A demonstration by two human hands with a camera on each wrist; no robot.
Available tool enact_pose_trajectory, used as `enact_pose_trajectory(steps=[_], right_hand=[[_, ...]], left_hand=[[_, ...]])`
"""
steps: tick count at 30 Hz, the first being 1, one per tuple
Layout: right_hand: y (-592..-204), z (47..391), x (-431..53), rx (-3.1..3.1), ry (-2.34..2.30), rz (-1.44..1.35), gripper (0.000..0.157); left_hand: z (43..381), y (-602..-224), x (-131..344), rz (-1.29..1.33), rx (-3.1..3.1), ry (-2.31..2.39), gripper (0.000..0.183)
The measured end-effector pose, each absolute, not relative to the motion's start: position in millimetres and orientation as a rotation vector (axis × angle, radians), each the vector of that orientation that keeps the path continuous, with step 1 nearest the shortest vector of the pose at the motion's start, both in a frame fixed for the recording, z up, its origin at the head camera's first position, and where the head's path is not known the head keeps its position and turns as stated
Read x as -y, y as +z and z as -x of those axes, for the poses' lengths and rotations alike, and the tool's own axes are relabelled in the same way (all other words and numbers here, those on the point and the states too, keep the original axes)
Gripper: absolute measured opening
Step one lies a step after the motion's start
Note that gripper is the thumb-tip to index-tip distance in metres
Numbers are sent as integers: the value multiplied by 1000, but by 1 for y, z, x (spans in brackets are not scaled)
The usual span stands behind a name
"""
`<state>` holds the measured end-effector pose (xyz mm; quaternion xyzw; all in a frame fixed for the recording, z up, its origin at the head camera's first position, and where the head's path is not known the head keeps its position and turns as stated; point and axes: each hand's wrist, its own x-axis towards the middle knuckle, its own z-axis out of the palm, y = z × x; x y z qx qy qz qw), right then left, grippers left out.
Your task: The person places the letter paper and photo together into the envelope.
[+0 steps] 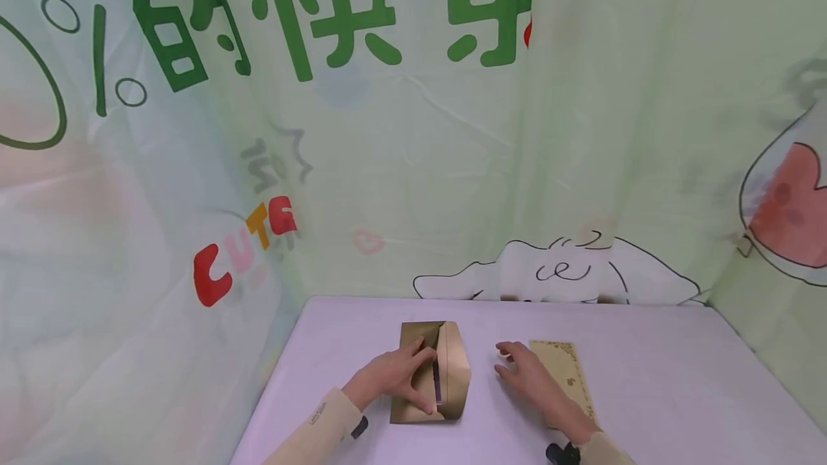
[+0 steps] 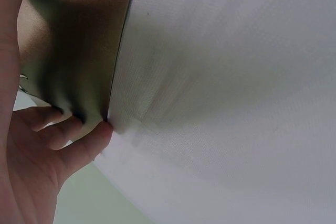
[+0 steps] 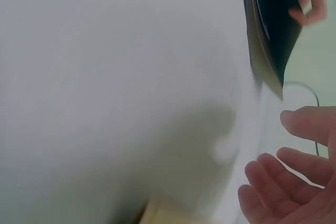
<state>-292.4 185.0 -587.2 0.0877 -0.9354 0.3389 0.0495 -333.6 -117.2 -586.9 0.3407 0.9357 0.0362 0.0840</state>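
As the left hand [image 1: 394,373] grips the envelope [image 1: 457,363], apparently to spread its mouth, the empty right hand [image 1: 526,375] hovers, fingers apart, probably needing the bordered card [image 1: 566,366] just right of it.

- pale cloth [image 1: 413,163], hanging behind the table and along both sides
- lilac-white table [image 1: 659,372], its far edge against the cloth
- large green Chinese characters [image 1: 352,9], across the upper cloth
- multicoloured "CUTE" lettering [image 1: 259,227], left
- small pink heart-like mark [image 1: 369,241], centre
- white cartoon figure [image 1: 555,278], just above the table
- red heart [image 1: 785,214], right
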Motion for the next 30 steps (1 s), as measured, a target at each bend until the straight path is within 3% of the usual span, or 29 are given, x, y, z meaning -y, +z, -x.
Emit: enact_pose_trajectory(steps=[17, 25, 30], right_hand=[[-586, 271, -258, 2921, 876, -166, 54], [-587, 267, -267, 3082, 763, 42, 89], [-589, 266, -267, 3102, 805, 101, 98]], left_hand=[[330, -580, 117, -1003, -2787, 132, 97], [330, -579, 117, -1011, -2785, 132, 97], [329, -579, 117, -1020, -2775, 133, 97]])
